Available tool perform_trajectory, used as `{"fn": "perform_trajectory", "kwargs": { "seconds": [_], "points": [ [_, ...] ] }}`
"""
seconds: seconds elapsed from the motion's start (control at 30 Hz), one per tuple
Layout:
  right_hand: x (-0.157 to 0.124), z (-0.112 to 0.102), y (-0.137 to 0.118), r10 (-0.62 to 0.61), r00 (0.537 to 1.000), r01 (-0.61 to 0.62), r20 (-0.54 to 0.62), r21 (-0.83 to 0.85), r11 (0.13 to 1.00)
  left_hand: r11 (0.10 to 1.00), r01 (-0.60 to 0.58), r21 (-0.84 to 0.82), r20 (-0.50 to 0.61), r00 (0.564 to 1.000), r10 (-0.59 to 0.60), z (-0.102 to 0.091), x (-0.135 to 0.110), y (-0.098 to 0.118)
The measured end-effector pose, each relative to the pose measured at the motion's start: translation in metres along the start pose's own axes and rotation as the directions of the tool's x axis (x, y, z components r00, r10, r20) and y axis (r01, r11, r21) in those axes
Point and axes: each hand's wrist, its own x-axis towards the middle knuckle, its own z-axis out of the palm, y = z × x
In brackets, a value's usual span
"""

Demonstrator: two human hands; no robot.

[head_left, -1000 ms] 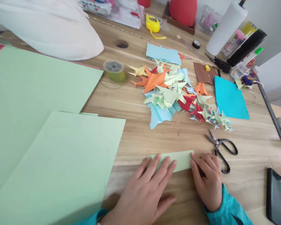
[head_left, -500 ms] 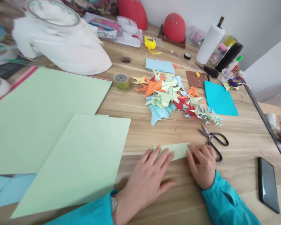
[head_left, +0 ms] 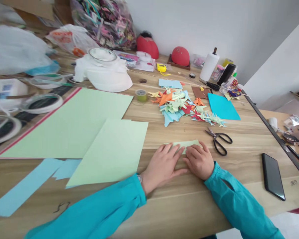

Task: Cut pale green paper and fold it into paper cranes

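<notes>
My left hand (head_left: 161, 165) lies spread on the green strip (head_left: 186, 143); my right hand (head_left: 198, 160) curls at it, pinching or not, I cannot tell. Beyond my grip, folded paper shapes (head_left: 174, 105) lie done; this strip isn't.

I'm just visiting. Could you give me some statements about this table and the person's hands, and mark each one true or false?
1. The left hand and the right hand both touch the small green paper strip. True.
2. The scissors lie to the left of the left hand. False: the scissors lie to the right of both hands.
3. The phone lies to the right of the scissors. True.
4. The tape measure is red. False: the tape measure is yellow.
5. The spool stands to the left of the pile of folded paper shapes. True.
6. The bright blue sheet lies under the phone. False: the bright blue sheet lies farther back, apart from it.
</notes>
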Motion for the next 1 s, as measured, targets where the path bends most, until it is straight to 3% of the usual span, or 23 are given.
{"fn": "perform_trajectory", "kwargs": {
  "seconds": [0.13,0.27,0.43,0.6,0.73,1.0],
  "points": [
    [-0.012,-0.003,0.017,0.053,0.99,-0.061,-0.131,-0.06,0.996,1.0,-0.009,-0.008,-0.024,1.0,0.009,-0.002,-0.001,0.0],
    [-0.023,-0.006,0.03,0.106,0.982,-0.122,-0.154,-0.095,0.988,1.0,-0.02,-0.005,-0.034,0.999,0.02,-0.004,-0.001,0.001],
    [-0.015,-0.006,0.024,0.081,0.967,-0.101,-0.242,-0.07,0.992,0.999,-0.033,0.02,-0.042,0.999,0.034,-0.005,0.001,0.0],
    [-0.004,-0.005,0.014,0.033,0.978,-0.03,-0.207,0.014,0.999,0.996,-0.063,0.057,-0.027,0.998,0.064,-0.006,0.002,-0.001],
    [-0.005,-0.001,0.014,-0.005,0.994,0.009,-0.109,0.04,0.999,0.995,-0.064,0.073,-0.025,0.998,0.066,-0.007,0.001,0.0],
    [-0.008,0.008,0.016,0.041,0.998,-0.037,-0.05,0.077,0.996,0.995,-0.079,0.053,-0.002,0.997,0.079,-0.005,0.003,-0.002]
  ]
}}
